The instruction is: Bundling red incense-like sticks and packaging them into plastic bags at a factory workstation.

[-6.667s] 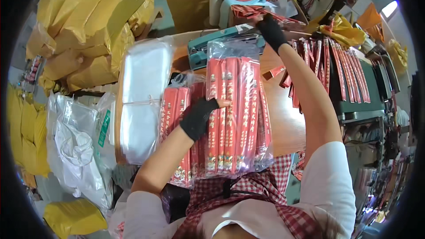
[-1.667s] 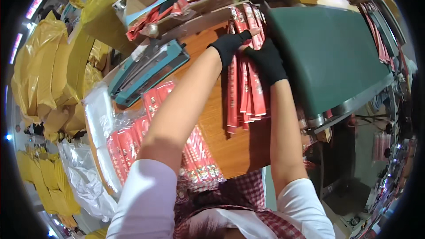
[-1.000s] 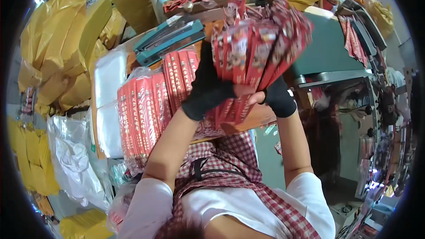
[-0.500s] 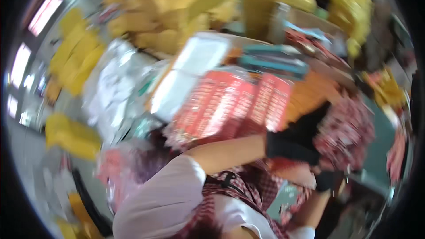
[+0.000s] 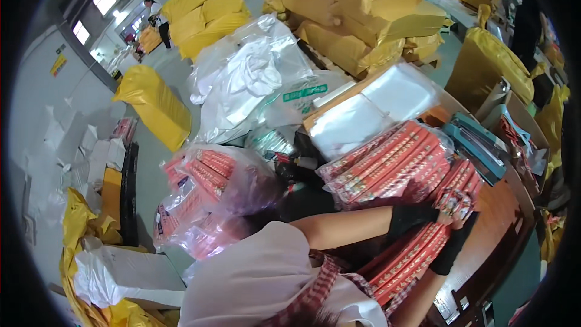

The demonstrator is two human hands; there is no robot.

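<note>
A bundle of long red strips [image 5: 407, 259] with a pale printed pattern slants from my lap toward the table. My left hand [image 5: 426, 216] and my right hand [image 5: 463, 230], both with black coverings, close around its upper part, fingertips meeting there. Just past my fingers, the bundle's end [image 5: 457, 198] looks crinkled and shiny, like bunched clear wrap. Several similar red bundles in clear plastic [image 5: 387, 160] lie beyond my left hand. Part of each hand's grip is hidden by the bundle.
Clear plastic sleeves [image 5: 372, 112] are stacked behind the bundles, beside a teal box-like object [image 5: 475, 145]. Bagged red strips [image 5: 212, 175] sit at my left. A wooden surface [image 5: 490, 230] shows at right. Yellow sacks [image 5: 363, 18] are piled behind; a person [image 5: 158, 21] stands far left.
The view has turned rightward and cleared of blur. The crinkled end, which was out to the right of my hands, is now just beyond them, and the bundle's length shows.
</note>
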